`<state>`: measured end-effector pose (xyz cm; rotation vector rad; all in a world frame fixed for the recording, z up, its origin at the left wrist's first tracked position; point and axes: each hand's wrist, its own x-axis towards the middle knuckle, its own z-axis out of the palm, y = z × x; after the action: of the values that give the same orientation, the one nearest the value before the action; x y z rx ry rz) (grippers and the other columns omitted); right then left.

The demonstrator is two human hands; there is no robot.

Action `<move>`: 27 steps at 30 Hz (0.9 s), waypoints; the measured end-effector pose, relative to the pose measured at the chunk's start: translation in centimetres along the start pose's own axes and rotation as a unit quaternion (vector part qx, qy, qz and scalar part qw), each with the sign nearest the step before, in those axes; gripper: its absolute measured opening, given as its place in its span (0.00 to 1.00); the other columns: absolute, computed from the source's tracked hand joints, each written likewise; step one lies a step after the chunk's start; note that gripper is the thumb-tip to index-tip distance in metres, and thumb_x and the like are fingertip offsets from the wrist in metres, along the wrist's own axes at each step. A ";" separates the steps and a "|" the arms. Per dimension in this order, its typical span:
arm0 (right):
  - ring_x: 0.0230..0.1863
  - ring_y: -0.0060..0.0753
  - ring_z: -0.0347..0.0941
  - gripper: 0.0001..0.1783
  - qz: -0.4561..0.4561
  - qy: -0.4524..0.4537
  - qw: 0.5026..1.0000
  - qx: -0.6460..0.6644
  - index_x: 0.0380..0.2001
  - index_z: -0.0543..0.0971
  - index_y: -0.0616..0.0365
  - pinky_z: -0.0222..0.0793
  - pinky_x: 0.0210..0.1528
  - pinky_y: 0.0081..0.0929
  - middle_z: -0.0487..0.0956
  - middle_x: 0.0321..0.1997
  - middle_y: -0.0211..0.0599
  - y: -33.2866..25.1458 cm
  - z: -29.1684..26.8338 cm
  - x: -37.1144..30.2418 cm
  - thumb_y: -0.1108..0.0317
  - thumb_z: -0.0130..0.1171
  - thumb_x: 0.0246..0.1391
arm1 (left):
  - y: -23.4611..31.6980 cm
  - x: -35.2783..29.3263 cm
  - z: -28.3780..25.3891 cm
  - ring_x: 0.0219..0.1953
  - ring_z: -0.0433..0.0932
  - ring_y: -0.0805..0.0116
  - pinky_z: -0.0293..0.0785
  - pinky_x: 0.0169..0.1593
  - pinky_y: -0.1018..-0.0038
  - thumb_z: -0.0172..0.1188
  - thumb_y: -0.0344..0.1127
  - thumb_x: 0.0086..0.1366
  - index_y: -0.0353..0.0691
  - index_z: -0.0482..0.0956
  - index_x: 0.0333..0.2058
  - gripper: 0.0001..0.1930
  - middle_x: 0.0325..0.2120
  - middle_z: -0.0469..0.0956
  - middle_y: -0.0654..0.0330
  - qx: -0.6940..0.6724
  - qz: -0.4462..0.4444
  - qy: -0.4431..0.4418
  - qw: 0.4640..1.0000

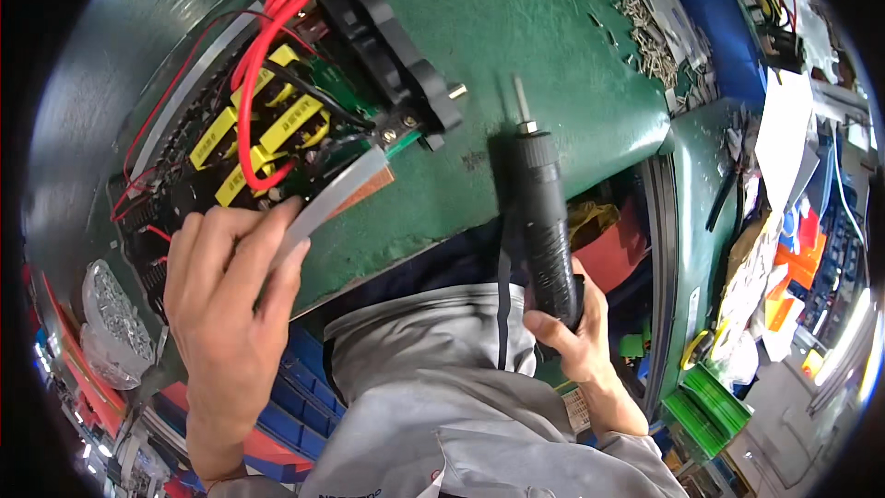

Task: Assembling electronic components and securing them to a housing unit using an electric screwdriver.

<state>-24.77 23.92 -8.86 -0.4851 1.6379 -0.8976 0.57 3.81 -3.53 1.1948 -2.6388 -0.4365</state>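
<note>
2 hands in view, both occupied: L hand (pixel 230 314) has thumb & fingers pinched on 1 grey metal strip (pixel 336 200) along the near edge of 1 circuit unit (pixel 334 83); R hand (pixel 583 337) is wrapped round the handle of 1 black power screwdriver (pixel 544 212). Screwdriver's to the R of the unit, its bit (pixel 522 101) over the green bench (pixel 535 0). Long axis runs away from the wearer, tilted a bit L; bit points fwd, apart from the unit. Strip runs diag., near-L to far-R. On the unit: min. 4 yellow labels (pixel 214 137), plus looped red cable (pixel 244 120). 1 pile of screws (pixel 653 51) far R, too many to count; 1 green bin (pixel 708 410) lower R.
</note>
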 end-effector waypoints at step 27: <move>0.36 0.38 0.82 0.35 -0.153 -0.123 0.968 -0.154 0.62 0.70 0.63 0.77 0.43 0.35 0.82 0.39 0.45 4.8 6.4 -0.2 0.69 0.73 0.53 | -0.6 -0.3 0.5 0.34 0.75 0.56 0.71 0.40 0.61 0.72 0.25 0.58 0.34 0.85 0.44 0.14 0.32 0.75 0.57 -0.020 0.030 0.032 0.999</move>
<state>-17.93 25.15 -12.74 -1.0465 1.4999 -0.7679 0.99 3.74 -4.18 1.0950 -2.5921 -0.4319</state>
